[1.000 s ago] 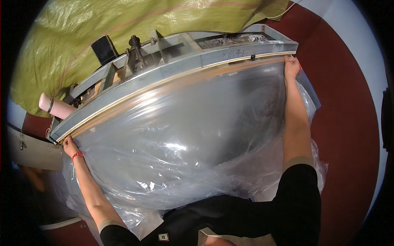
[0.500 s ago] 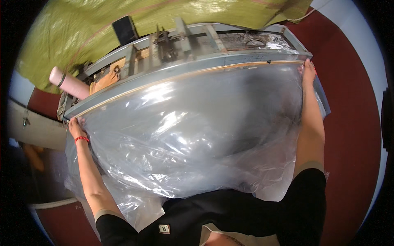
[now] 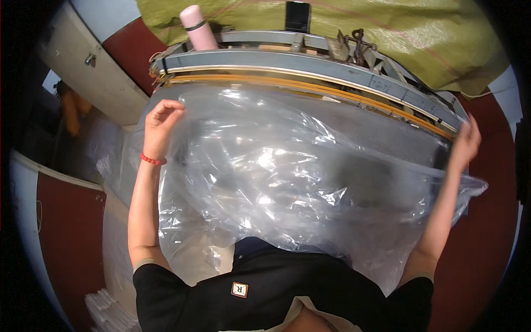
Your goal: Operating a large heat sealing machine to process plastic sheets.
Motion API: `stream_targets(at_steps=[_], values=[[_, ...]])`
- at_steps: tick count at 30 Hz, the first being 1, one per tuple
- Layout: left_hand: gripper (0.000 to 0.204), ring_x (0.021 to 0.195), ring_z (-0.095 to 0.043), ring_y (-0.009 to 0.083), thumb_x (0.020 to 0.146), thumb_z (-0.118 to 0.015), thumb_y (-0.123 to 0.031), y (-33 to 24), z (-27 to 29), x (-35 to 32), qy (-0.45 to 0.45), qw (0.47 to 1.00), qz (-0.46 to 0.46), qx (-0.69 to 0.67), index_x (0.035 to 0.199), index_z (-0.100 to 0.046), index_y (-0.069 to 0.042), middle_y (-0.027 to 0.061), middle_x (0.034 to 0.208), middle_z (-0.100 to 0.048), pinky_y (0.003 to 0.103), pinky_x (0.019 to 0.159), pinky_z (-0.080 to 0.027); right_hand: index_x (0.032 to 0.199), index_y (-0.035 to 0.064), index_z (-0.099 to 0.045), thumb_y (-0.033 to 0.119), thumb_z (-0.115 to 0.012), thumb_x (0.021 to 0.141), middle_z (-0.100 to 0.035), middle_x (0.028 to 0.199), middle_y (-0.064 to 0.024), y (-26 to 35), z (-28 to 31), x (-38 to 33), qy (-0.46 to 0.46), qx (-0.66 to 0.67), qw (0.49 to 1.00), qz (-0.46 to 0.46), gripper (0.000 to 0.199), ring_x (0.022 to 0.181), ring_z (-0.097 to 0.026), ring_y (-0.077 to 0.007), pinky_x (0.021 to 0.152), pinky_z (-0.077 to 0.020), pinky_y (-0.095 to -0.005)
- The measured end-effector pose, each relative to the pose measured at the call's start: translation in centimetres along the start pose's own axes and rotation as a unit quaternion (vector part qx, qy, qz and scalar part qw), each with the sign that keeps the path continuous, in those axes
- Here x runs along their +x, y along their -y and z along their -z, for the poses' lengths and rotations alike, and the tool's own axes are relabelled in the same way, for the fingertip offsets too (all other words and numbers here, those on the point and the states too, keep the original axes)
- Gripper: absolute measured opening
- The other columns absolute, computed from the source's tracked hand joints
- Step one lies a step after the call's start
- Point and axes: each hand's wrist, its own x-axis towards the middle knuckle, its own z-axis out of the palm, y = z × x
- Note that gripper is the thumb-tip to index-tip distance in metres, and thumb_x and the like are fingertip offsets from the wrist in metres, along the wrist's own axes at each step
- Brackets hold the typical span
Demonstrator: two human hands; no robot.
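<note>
Clear plastic film (image 3: 260,160) lies in glossy folds across the work surface in front of me, down to my black shirt. My left hand (image 3: 160,127), with a red bead bracelet at the wrist, is closed in a pinch on the film's far left edge. My right hand (image 3: 466,144) is raised at the right end of a long grey metal frame (image 3: 238,57), somewhat blurred, its fingers stretched upward. No film shows in its fingers; the film's right corner hangs below it. Orange-yellow strips (image 3: 310,87) run along the near side of the frame.
A pink bottle (image 3: 199,30) and a dark phone (image 3: 297,16) are behind the frame, near a rusty metal clamp (image 3: 358,47). Yellow-green woven sheeting (image 3: 437,39) covers the back. A pale door (image 3: 94,61) stands at left; stacked clear plastic (image 3: 108,310) lies lower left.
Both hands have left the frame's near edge. The film's far edge has come toward me, baring the orange strips and dark surface, and its right corner has dropped. The view has turned left.
</note>
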Motion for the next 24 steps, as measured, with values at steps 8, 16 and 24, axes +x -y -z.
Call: stream_targets(at_steps=[8, 16, 24], values=[[0.009, 0.081, -0.052, 0.0084, 0.076, -0.055, 0.002, -4.0, 1.6, -4.3, 0.023, 0.998, -0.043, 0.049, 0.084, -0.055, -0.002, 0.0011, 0.086, -0.054, 0.021, 0.073, -0.042, 0.096, 0.0031, -0.056, 0.022, -0.065, 0.073, -0.057, 0.093, -0.0077, 28.1, -14.0, -17.5, 0.405, 0.28, 0.837, 0.242, 0.031, 0.086, -0.054, -0.0177, 0.075, -0.0434, -0.0306], [0.006, 0.069, -0.053, 0.0068, 0.08, -0.053, -0.007, 2.5, 5.7, -12.1, 0.429, 0.847, 0.273, 0.154, 0.081, -0.056, -0.002, -0.0019, 0.07, -0.055, 0.023, 0.06, -0.044, 0.074, 0.0029, -0.062, 0.015, -0.064, 0.071, -0.059, 0.069, -0.0007, 12.0, -12.0, -11.8, 0.532, 0.251, 0.804, -0.089, 0.013, 0.064, -0.052, -0.0084, 0.06, -0.0417, -0.0218], [0.025, 0.081, -0.057, 0.0288, 0.062, -0.064, -0.022, 13.9, 17.7, -13.5, 0.419, 0.685, 0.229, 0.55, 0.085, -0.061, -0.011, 0.0096, 0.085, -0.061, 0.037, 0.068, -0.045, 0.077, -0.0001, -0.063, 0.022, -0.064, 0.074, -0.059, 0.07, -0.001, -22.3, 9.1, -1.7, 0.193, -0.022, 0.971, -0.136, 0.022, 0.066, -0.051, -0.0079, 0.064, -0.0411, -0.0219]])
